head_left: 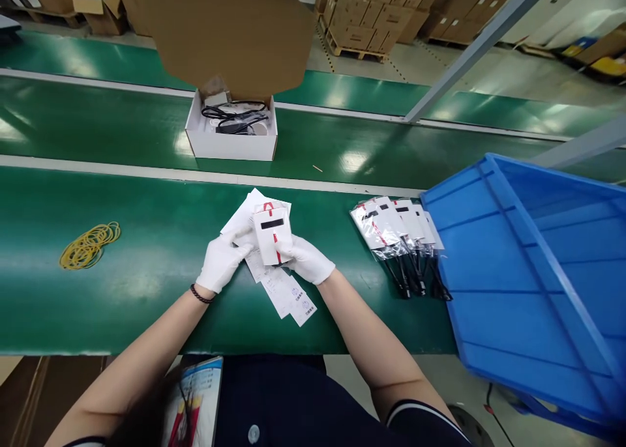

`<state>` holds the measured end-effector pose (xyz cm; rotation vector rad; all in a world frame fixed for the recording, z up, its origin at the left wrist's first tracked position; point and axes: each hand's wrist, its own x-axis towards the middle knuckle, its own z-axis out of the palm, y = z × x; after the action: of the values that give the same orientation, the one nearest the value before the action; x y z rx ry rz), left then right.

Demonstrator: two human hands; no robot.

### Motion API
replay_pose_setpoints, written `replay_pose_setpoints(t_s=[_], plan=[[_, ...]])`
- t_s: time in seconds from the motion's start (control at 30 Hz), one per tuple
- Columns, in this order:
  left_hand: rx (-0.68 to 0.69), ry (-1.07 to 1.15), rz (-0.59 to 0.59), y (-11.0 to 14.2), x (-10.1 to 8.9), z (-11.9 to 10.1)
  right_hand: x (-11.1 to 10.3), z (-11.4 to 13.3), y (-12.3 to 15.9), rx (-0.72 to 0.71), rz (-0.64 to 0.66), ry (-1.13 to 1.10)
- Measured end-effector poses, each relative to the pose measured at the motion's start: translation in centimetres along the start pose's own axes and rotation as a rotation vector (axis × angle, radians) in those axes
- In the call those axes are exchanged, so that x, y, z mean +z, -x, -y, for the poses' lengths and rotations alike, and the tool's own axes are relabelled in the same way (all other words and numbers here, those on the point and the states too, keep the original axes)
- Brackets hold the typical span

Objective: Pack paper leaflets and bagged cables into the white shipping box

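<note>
My gloved right hand (307,259) grips a small stack of white booklets (272,238) with a black bar and red marks, its thumb across the front of the top one. My gloved left hand (223,259) closes on the left edge of white papers (240,215) just behind the booklets; some of its fingertips are hidden. Printed slips (288,295) fan out beneath both hands, towards my body. To the right, several clear-bagged packets (391,229) with similar white cards and black cables overlap on the green surface.
A large blue bin (518,271) leans in at the right. Yellow rubber bands (90,246) lie at the left. On the green belt beyond stands an open white box (232,144) holding cables and small parts, its brown lid raised. A grey post (482,46) slants at the upper right.
</note>
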<state>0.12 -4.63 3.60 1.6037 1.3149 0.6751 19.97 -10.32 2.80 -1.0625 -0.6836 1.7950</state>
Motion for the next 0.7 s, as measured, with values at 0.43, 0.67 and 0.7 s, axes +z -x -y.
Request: replay_pose_setpoints(t_s=[0.43, 0.67, 0.7], plan=[[0.355, -0.164, 0.058, -0.7, -0.4, -2.7, 0.8, 1.7, 0.2, -0.237, -0.183, -0.279], [0.105, -0.088, -0.186, -10.8, -2.1, -7.0, -1.3, 4.4, 2.4, -0.435, -0.416, -0.386], [0.095, -0.016, -0.181, -13.1, -2.2, -8.5, -1.7, 4.8, 2.6, -0.442, -0.431, -0.413]])
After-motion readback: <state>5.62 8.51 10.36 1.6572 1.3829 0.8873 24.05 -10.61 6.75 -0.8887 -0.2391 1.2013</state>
